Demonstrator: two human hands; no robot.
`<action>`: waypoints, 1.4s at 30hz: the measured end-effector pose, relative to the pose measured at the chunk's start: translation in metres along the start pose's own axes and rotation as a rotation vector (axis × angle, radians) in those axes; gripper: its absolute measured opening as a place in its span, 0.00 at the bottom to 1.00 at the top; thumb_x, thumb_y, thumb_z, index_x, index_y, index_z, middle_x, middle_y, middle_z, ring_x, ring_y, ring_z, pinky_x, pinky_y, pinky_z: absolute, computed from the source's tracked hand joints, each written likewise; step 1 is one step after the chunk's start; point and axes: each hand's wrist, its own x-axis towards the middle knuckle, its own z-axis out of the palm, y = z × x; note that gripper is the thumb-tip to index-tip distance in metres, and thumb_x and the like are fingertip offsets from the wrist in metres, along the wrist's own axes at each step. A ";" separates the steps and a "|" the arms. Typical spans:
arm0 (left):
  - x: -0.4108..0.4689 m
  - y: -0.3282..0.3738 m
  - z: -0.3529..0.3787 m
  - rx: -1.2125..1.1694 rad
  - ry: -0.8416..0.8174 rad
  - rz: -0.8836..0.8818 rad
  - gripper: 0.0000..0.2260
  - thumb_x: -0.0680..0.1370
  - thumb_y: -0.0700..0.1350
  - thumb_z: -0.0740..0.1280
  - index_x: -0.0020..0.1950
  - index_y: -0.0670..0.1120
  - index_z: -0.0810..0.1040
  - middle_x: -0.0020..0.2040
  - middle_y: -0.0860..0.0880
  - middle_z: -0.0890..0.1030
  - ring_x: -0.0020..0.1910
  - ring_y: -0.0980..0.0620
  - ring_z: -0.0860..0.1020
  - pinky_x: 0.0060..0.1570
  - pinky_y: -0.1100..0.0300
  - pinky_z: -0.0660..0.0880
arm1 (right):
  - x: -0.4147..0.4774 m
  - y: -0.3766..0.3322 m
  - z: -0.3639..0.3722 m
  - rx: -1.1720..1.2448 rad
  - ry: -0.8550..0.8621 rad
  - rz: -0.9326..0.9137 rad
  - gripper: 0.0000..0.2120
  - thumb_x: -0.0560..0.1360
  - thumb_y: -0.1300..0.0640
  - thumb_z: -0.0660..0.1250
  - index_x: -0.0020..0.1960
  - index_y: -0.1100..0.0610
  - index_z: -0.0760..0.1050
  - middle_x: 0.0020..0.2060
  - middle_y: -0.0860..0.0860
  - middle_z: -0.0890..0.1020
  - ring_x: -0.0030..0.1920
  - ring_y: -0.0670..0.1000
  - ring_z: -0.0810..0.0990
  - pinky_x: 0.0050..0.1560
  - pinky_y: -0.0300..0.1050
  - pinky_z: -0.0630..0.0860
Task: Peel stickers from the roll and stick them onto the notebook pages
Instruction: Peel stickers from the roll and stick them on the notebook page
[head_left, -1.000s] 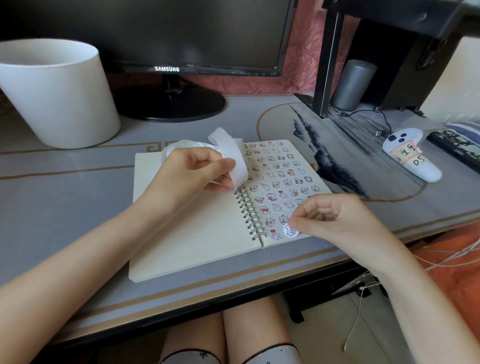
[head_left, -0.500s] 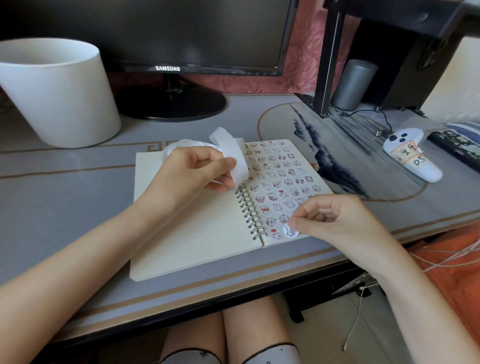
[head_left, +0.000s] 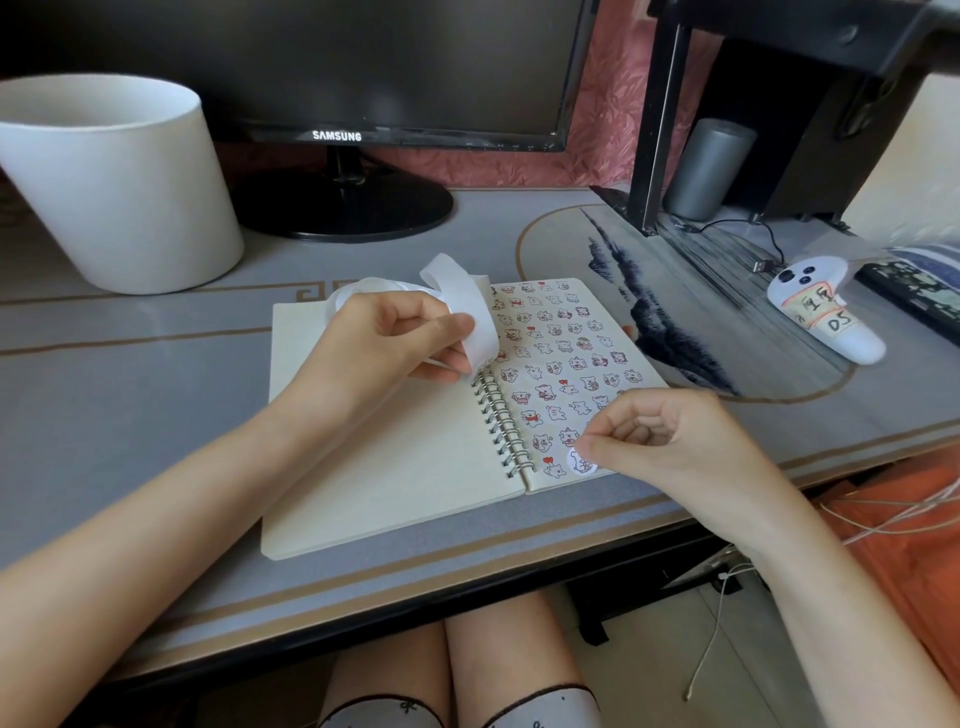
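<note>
Sticker roll: a loose white strip, looping up over the far edge of the notebook. The left hand is curling round it, thumb pinching the strip against the fingers, just above the blank left page near the spiral binding.

The notebook is lying open on the grey surface. Its right page is nearly filled with rows of small cartoon stickers.

A round white sticker is sitting at the bottom of that page, just right of the binding. The right hand is curled in, with thumb and forefinger tips closing on the sticker's upper edge. I cannot tell whether it is fully down.

Likely risks:
- The row is crowded, so the sticker may be overlapping its neighbours or hanging off the page's near edge.
- Pressing from one edge only may be trapping a crease.
- Neither hand is pinning the notebook, so it could slide.
- The slack strip could droop onto the page.
</note>
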 end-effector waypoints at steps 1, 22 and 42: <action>0.000 0.000 0.000 0.000 0.001 0.001 0.09 0.77 0.38 0.66 0.37 0.38 0.77 0.29 0.49 0.81 0.31 0.55 0.81 0.39 0.65 0.80 | 0.000 0.000 0.000 -0.001 0.001 -0.002 0.03 0.66 0.59 0.76 0.36 0.55 0.82 0.36 0.56 0.83 0.34 0.47 0.74 0.38 0.37 0.72; 0.000 0.000 0.000 0.014 -0.001 0.005 0.09 0.77 0.39 0.66 0.37 0.38 0.77 0.29 0.49 0.82 0.32 0.55 0.81 0.39 0.64 0.80 | 0.001 0.006 0.004 -0.067 0.032 -0.048 0.06 0.67 0.58 0.76 0.37 0.53 0.79 0.27 0.43 0.74 0.30 0.45 0.68 0.32 0.31 0.66; -0.002 0.002 0.001 0.014 0.003 0.008 0.09 0.77 0.39 0.66 0.36 0.40 0.77 0.29 0.50 0.81 0.32 0.55 0.81 0.40 0.64 0.80 | 0.008 0.009 0.005 -0.058 0.064 -0.032 0.08 0.68 0.58 0.75 0.42 0.51 0.77 0.31 0.44 0.74 0.30 0.43 0.68 0.36 0.37 0.67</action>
